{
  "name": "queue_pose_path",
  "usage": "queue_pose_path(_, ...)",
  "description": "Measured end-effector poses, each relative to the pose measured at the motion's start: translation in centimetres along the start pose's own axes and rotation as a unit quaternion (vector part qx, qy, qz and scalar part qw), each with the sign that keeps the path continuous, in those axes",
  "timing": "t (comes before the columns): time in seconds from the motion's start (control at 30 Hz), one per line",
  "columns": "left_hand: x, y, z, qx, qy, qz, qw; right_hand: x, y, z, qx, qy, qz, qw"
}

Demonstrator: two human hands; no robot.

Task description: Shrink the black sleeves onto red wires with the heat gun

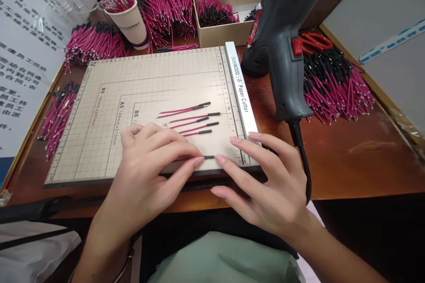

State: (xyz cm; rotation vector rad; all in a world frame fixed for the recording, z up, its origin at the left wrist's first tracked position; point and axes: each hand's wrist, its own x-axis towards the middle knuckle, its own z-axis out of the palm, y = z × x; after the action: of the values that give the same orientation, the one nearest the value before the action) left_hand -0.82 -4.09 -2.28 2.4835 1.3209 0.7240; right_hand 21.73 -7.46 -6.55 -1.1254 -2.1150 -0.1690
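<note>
Left: cup [133, 26] of wires behind paper cutter [179, 68]. Left hand [149, 161]: thumb and index pinching 1 black-ended red wire [209, 157], near cutter's front edge. Right hand [274, 181]: fingers spread, index fingertip at wire's black end. Far right: wire pile [334, 84].

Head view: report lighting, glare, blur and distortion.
Head view: paper cutter board brightly lit; head view: pale sheen on the wooden table at right, darkness below its edge; head view: left hand and right hand without obvious motion blur; head view: paper cup leaning, probably wide-angle distortion.
</note>
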Motion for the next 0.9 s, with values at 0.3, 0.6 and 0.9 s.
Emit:
queue_pose_path(0.3, 0.28, 0.47, -0.15, 0.022, -0.003, 0.01, 1.0, 0.08, -0.08, -0.21, -0.002, -0.018, 0.013, 1.0)
queue_pose_path(0.6, 0.17, 0.32, -0.1, 0.026, 0.004, 0.012, 1.0, 0.01, 0.08, -0.31, 0.006, -0.012, 0.009, 1.0)
queue_pose_path(0.9, -0.1, 0.42, -0.11, 0.031, 0.025, 0.011, 0.999, 0.03, 0.4, -0.54, 0.028, 0.001, -0.001, 1.0)
